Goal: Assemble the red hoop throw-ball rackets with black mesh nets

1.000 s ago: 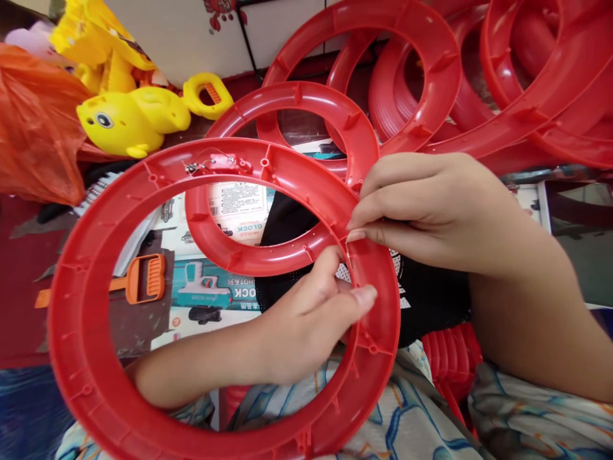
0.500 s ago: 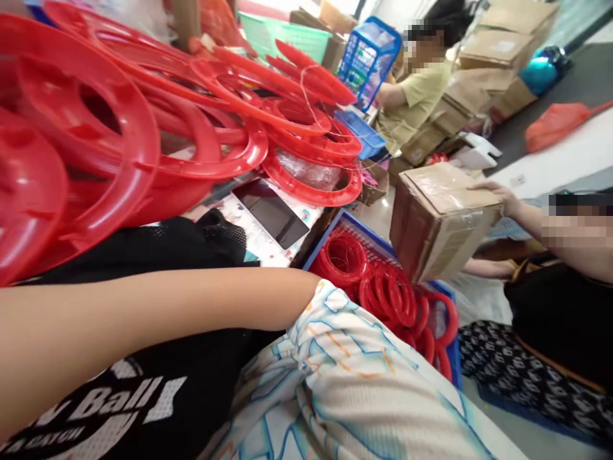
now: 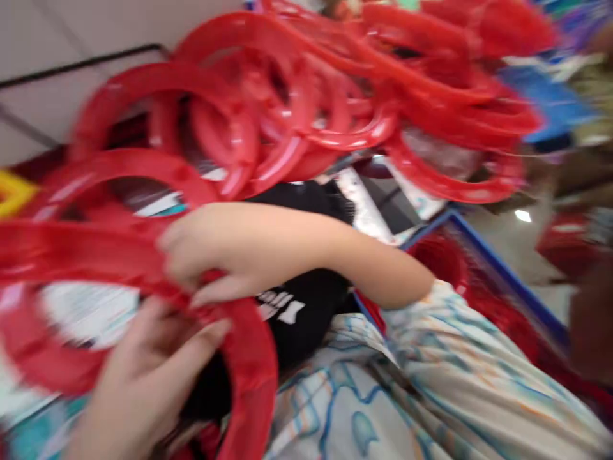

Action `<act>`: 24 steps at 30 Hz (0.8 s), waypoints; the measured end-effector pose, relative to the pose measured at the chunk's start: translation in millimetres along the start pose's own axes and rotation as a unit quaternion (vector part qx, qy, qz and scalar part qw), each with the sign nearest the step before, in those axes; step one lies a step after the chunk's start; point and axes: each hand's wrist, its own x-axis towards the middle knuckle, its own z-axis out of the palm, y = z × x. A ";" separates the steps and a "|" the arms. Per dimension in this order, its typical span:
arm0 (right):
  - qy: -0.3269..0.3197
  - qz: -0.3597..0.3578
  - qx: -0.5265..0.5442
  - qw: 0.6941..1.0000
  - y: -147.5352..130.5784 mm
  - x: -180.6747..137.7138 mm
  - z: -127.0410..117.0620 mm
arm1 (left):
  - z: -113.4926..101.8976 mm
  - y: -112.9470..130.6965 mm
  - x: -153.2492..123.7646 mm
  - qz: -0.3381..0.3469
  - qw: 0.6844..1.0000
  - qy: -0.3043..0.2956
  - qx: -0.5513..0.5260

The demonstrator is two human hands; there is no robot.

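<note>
Both hands are at a red plastic ring section at the lower left, blurred by motion. My right hand reaches across from the right, fingers bent over the top of the red band. Below it, my left hand grips the band, its thumb pressed near the right fingertips. Where the fingers meet, a band end or joint is too smeared to make out. A second red band runs off to the left edge. Black cloth with white lettering lies behind the right wrist.
Large red rings are heaped along the back. A blue crate holding red rings stands at the right. A dark flat device rests on the table near a blue tray. Something yellow shows at the left.
My view has swung to the left. Both hands are now visible on the red ring; earlier only a forearm showed. The person carrying a cardboard box is mostly out of view.
</note>
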 end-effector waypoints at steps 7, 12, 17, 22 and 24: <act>0.074 -0.086 0.092 0.989 15.2 -4.9 3.6 | 4.4 26.6 22.3 0.051 0.959 -0.088 -0.263; 0.131 -0.113 0.094 0.980 12.5 -5.4 7.2 | 6.1 23.9 20.7 0.089 0.958 -0.095 -0.257; 0.155 -0.109 0.095 0.977 14.7 -6.7 2.4 | 1.4 25.5 24.5 0.126 0.945 -0.201 -0.227; 0.146 -0.106 0.090 0.979 12.2 -9.0 -1.1 | 5.1 23.6 21.4 0.117 0.957 -0.170 -0.205; 0.150 -0.114 0.083 0.979 10.0 -9.3 -1.9 | 8.7 23.3 19.4 0.111 0.962 -0.154 -0.194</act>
